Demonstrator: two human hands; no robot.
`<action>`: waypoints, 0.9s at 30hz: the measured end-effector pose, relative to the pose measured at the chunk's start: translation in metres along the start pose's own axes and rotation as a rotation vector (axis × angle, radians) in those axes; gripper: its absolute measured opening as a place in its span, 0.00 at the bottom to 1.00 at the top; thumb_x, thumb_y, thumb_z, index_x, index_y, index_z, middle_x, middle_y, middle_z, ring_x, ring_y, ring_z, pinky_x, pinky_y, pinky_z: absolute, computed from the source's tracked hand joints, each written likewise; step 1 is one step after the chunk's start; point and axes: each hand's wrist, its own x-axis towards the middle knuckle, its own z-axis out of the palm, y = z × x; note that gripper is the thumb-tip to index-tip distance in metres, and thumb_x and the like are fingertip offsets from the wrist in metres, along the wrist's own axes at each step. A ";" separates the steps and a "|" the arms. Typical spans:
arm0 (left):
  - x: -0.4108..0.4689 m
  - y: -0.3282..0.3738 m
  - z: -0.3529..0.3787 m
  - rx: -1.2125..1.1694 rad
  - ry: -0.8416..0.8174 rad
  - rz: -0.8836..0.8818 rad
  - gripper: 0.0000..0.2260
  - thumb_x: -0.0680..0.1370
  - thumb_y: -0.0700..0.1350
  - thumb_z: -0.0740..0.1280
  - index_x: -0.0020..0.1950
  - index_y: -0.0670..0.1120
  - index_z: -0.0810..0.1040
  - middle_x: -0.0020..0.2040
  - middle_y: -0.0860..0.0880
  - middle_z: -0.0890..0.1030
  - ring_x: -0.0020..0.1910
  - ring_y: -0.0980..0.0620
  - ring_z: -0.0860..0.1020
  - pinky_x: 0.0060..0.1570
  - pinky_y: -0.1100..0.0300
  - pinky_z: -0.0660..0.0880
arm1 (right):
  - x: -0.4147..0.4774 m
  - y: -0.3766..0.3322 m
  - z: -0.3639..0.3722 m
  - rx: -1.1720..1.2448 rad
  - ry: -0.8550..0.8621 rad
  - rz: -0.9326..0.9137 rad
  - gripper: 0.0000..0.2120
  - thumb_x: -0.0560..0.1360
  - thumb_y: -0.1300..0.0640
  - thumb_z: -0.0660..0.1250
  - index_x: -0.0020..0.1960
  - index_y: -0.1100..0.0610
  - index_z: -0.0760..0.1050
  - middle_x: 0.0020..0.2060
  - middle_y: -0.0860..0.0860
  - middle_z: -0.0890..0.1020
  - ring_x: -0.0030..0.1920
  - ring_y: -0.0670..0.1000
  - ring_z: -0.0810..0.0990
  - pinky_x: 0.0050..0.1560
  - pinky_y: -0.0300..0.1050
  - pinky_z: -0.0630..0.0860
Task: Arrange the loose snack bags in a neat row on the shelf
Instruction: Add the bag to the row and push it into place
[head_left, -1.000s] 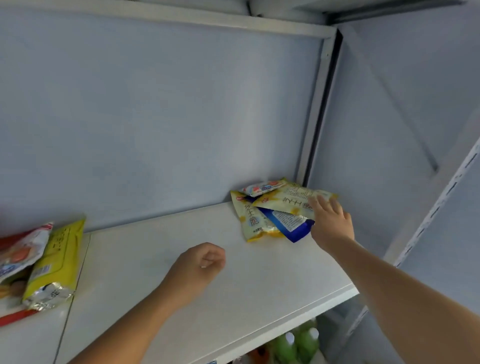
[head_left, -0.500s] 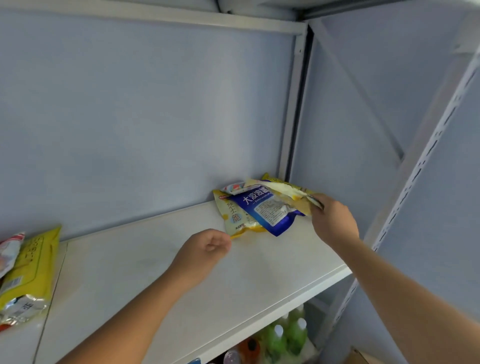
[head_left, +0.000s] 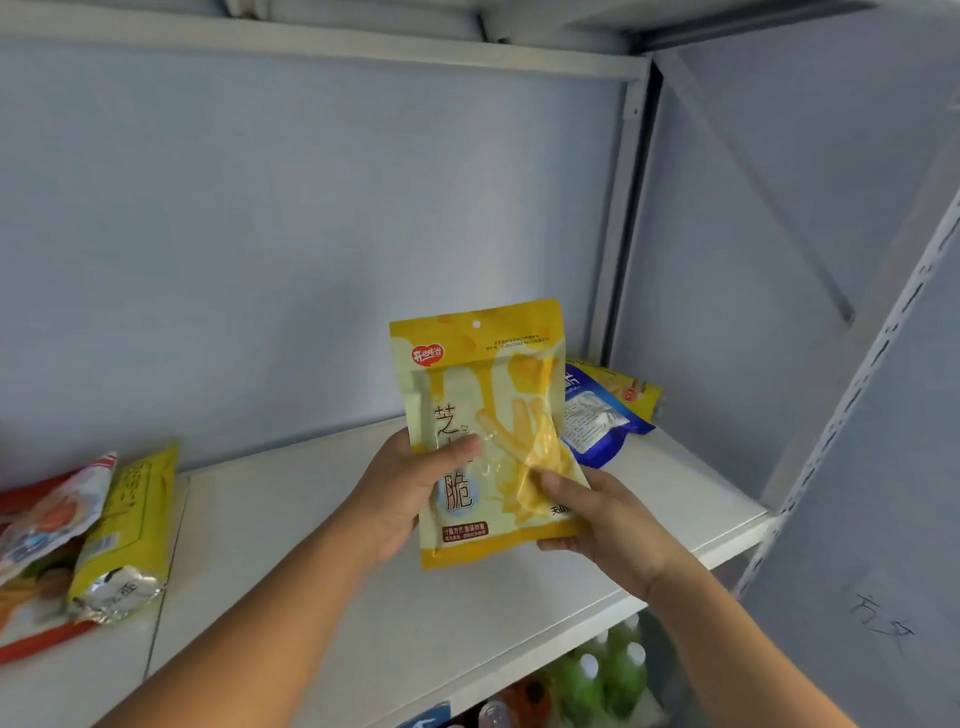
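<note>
A yellow snack bag with a red logo stands upright in the air over the white shelf. My left hand grips its left edge, thumb across the front. My right hand holds its lower right corner, thumb on the front. Behind it, in the shelf's right back corner, lie a blue and white bag and a yellow bag under it. At the left edge lie a yellow bag and a red and white bag.
A grey back wall and a grey side panel close in the shelf. A perforated upright stands at the right front corner. Green bottles stand on the level below.
My right hand has lifted the yellow bag off the corner pile and brought it forward and upright. My left hand, a loose fist before, has come up and taken hold of it.
</note>
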 end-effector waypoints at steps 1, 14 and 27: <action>-0.003 0.001 -0.005 -0.010 0.012 0.008 0.16 0.72 0.46 0.76 0.58 0.45 0.84 0.55 0.42 0.87 0.55 0.40 0.85 0.56 0.46 0.80 | 0.002 -0.001 0.006 -0.060 0.008 -0.017 0.26 0.73 0.42 0.73 0.66 0.55 0.78 0.58 0.53 0.87 0.59 0.55 0.86 0.56 0.53 0.83; -0.034 0.031 -0.037 0.329 0.273 0.200 0.12 0.79 0.58 0.66 0.57 0.55 0.83 0.52 0.56 0.87 0.50 0.56 0.86 0.49 0.51 0.84 | 0.031 0.000 0.102 -0.451 0.034 -0.381 0.29 0.73 0.43 0.77 0.70 0.39 0.71 0.61 0.31 0.77 0.63 0.35 0.76 0.60 0.35 0.73; -0.062 0.020 -0.097 0.258 0.442 0.080 0.16 0.73 0.53 0.77 0.59 0.51 0.83 0.55 0.48 0.87 0.54 0.44 0.86 0.59 0.35 0.78 | 0.049 0.008 0.119 0.176 -0.404 -0.044 0.19 0.81 0.65 0.64 0.71 0.60 0.74 0.66 0.60 0.82 0.66 0.63 0.81 0.69 0.63 0.76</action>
